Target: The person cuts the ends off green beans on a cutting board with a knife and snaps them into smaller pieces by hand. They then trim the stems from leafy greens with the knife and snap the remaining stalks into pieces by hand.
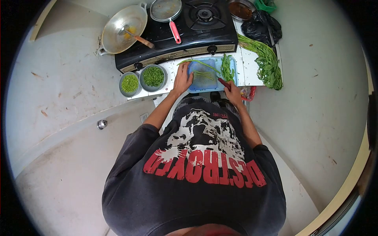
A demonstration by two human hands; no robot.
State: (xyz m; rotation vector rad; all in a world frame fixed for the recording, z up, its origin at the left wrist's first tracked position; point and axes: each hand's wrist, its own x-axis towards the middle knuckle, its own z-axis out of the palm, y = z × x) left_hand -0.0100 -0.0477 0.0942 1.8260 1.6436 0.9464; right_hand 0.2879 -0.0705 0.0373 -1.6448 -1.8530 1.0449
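Over the left edge of a blue tray (pixel 204 90), my left hand (pixel 183 80) has its fingers closed at green stems (pixel 203 74); a longer stem (pixel 201 62) runs from beside its fingertips across the tray. My right hand (pixel 233 93) grips the dark red handle of a knife (pixel 224 83) at the tray's right side. The knife's blade is hard to make out. Green leaves (pixel 226 69) lie on the tray's right part, just above my right hand.
Two bowls of chopped greens, one light (pixel 129 83) and one dark (pixel 153 76), stand left. Behind are a stove (pixel 169 51), a wok (pixel 118 33) with a ladle and a red-handled pan (pixel 165 10). Leafy stalks (pixel 267 65) and a black bag (pixel 262 27) lie right.
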